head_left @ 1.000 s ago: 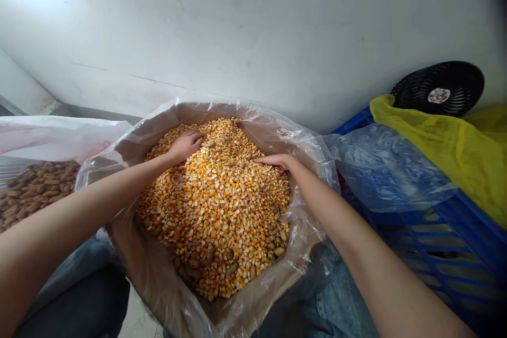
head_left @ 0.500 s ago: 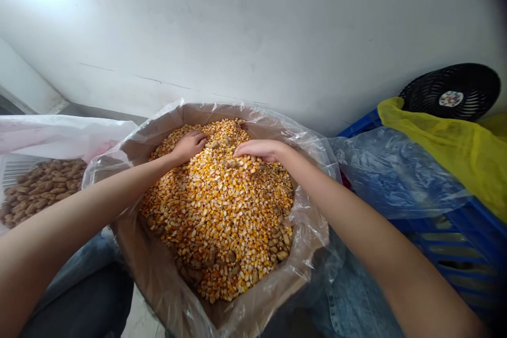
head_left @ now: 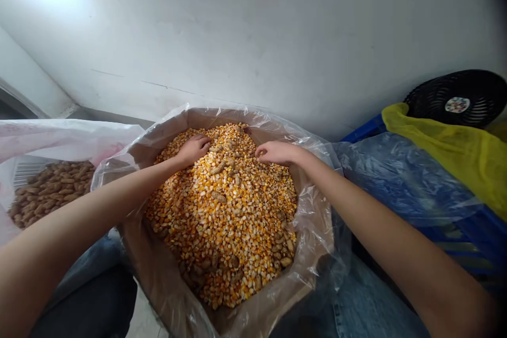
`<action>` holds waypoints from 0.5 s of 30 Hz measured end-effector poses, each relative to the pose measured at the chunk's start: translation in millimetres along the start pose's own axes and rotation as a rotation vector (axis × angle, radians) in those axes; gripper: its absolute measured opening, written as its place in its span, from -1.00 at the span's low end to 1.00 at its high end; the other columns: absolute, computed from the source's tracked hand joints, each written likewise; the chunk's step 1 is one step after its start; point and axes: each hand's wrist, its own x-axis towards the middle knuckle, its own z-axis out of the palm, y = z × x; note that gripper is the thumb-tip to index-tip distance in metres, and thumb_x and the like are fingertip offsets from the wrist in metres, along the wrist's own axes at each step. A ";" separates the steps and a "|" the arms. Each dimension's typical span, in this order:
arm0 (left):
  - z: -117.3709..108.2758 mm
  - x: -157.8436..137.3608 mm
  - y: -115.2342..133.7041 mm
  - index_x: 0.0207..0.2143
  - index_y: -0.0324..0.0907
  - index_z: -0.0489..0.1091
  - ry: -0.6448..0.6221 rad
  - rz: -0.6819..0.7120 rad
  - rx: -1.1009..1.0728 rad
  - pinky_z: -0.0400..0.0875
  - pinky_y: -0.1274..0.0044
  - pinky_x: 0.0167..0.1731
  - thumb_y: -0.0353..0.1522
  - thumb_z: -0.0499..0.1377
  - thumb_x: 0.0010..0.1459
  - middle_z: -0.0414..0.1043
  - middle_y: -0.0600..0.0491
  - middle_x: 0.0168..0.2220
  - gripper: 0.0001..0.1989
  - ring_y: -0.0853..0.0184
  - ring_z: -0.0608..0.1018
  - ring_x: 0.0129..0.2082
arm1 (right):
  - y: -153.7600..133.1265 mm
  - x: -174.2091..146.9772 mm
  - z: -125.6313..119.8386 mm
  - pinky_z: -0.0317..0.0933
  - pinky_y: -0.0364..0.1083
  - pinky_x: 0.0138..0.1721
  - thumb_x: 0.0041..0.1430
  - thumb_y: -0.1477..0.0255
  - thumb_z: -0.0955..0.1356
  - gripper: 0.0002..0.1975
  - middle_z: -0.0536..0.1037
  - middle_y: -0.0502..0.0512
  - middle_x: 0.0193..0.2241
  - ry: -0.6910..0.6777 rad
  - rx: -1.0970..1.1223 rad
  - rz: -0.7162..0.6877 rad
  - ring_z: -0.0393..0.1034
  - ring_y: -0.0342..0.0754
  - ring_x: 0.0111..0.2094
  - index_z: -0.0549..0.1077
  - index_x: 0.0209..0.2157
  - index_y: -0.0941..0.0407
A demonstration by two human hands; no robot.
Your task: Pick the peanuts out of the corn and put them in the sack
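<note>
A large heap of yellow and white corn kernels (head_left: 233, 227) fills a bag-lined box, with unshelled peanuts (head_left: 218, 168) lying on top and along its lower edge. My left hand (head_left: 194, 149) rests palm down on the far left slope of the heap, its fingers loosely bent on the kernels. Over on the far right slope, my right hand (head_left: 279, 152) touches the corn surface. Its fingers are curved with a gap to the thumb, and I see nothing gripped in them. Clear plastic lining (head_left: 315, 232) surrounds the heap inside the brown box wall (head_left: 158, 269).
At left is a white bag (head_left: 71, 134) holding peanuts (head_left: 55, 187). A blue crate (head_left: 471, 243) stands at right under clear plastic film (head_left: 412, 174), yellow mesh (head_left: 455, 142) and a round black slatted object (head_left: 463, 97). A wall (head_left: 253, 31) rises behind the box.
My right hand has moved right, away from the middle of the heap, and the kernels and peanuts by its fingers have dropped. Peanuts now lie scattered on the top. My left hand stays on the corn.
</note>
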 end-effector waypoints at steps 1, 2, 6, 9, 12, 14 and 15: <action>-0.1 0.2 0.4 -0.14 -0.25 0.33 -0.003 -0.005 -0.029 0.12 0.44 -0.02 -0.28 -0.15 0.10 0.32 -0.05 -0.08 -0.59 0.23 0.30 -0.05 | -0.8 -4.5 3.9 0.13 -0.13 -0.34 -0.13 0.49 0.33 -0.84 0.48 0.05 -0.40 0.002 -0.021 -0.051 0.32 -0.07 -0.39 0.46 -0.40 0.13; -0.6 0.1 1.5 -0.13 -0.24 0.33 -0.001 -0.019 -0.078 0.12 0.44 -0.03 -0.27 -0.14 0.09 0.32 -0.05 -0.08 -0.60 0.23 0.30 -0.05 | -4.0 -10.1 8.4 0.13 -0.14 -0.35 -0.08 0.48 0.30 -0.84 0.47 0.05 -0.38 0.021 -0.005 -0.115 0.32 -0.09 -0.39 0.45 -0.37 0.12; -14.3 -8.7 19.0 -0.07 -0.24 0.21 0.208 -0.148 -0.391 0.19 0.49 -0.09 -0.23 -0.16 0.12 0.30 -0.04 -0.08 -0.59 0.31 0.33 -0.09 | -28.0 -34.7 33.6 0.09 -0.18 -0.44 0.00 0.32 0.26 -0.80 0.44 0.01 -0.43 0.134 0.165 -0.278 0.28 -0.17 -0.46 0.37 -0.33 0.11; -35.1 -28.0 45.3 -0.10 -0.23 0.20 0.270 -0.027 -0.411 0.25 0.52 -0.21 -0.20 -0.11 0.10 0.32 -0.04 -0.18 -0.61 0.34 0.37 -0.20 | -38.7 -44.9 52.6 0.03 -0.18 -0.51 -0.09 0.28 0.32 -0.76 0.39 -0.02 -0.53 0.143 0.203 -0.257 0.21 -0.18 -0.54 0.32 -0.38 0.12; -50.3 -49.4 69.0 -0.26 -0.18 0.29 0.006 0.218 -0.268 0.25 0.53 -0.33 -0.18 0.01 0.03 0.33 0.03 -0.36 -0.70 0.35 0.37 -0.35 | -36.1 -46.3 59.2 0.03 -0.19 -0.51 -0.09 0.42 0.29 -0.86 0.34 -0.04 -0.55 0.119 0.377 -0.230 0.19 -0.18 -0.53 0.28 -0.41 0.12; -52.7 -57.6 76.4 -0.38 -0.18 0.32 -0.076 0.263 -0.228 0.22 0.54 -0.37 -0.20 0.03 0.02 0.32 0.05 -0.44 -0.76 0.37 0.35 -0.41 | -30.8 -45.3 55.7 0.07 -0.18 -0.50 -0.07 0.47 0.24 -0.89 0.33 -0.03 -0.51 0.064 0.649 -0.178 0.21 -0.19 -0.52 0.23 -0.40 0.12; -52.0 -59.2 77.3 -0.43 -0.18 0.31 -0.075 0.239 -0.254 0.21 0.55 -0.39 -0.20 0.03 0.03 0.31 0.06 -0.46 -0.77 0.39 0.34 -0.43 | -28.3 -44.7 52.7 0.09 -0.18 -0.50 -0.06 0.48 0.20 -0.90 0.32 -0.02 -0.49 0.038 0.808 -0.155 0.23 -0.18 -0.51 0.21 -0.40 0.12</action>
